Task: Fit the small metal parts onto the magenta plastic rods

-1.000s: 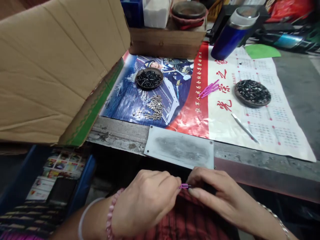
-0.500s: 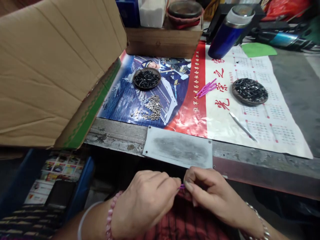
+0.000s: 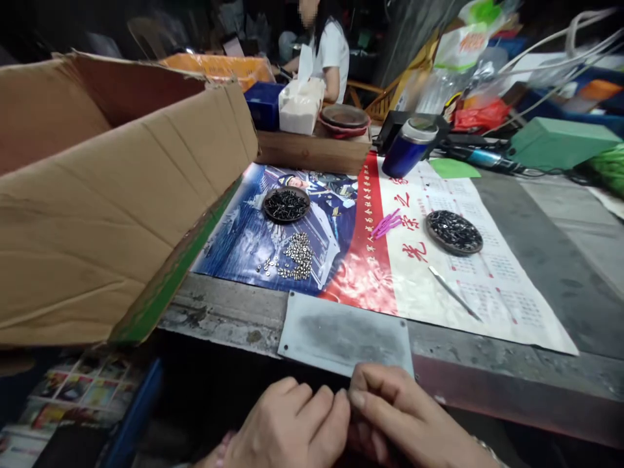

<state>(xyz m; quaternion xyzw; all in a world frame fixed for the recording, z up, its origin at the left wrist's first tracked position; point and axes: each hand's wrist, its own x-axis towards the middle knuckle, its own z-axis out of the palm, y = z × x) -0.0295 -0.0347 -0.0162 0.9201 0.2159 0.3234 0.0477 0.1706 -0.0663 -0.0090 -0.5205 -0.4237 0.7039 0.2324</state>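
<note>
My left hand point(image 3: 297, 422) is curled closed at the bottom, its thumb and forefinger side touching my right hand point(image 3: 400, 416). My right hand pinches with thumb against forefinger. A thin pink strip showed between the fingertips half a second ago; now the fingers hide it. Both hands hover in front of the table edge, just below a grey metal plate point(image 3: 346, 335). More pink strips point(image 3: 387, 224) lie bundled on the poster. Small metal nuts or beads point(image 3: 298, 257) are heaped to their left. A pair of tweezers or a slim metal tool point(image 3: 453, 294) rests at the right.
Two round dishes, the left dish point(image 3: 286, 205) and the right dish point(image 3: 454, 232), hold small dark pieces. A large cardboard box point(image 3: 127, 214) borders the left. Behind stand a blue tumbler point(image 3: 407, 149), a wooden box point(image 3: 312, 151) and a tissue pack point(image 3: 301, 107). Another person point(image 3: 334, 55) sits beyond.
The view has tilted up, so the table sits lower and the background shows. My hands stay together, lower in the picture, and the pink strip between them has gone out of sight.
</note>
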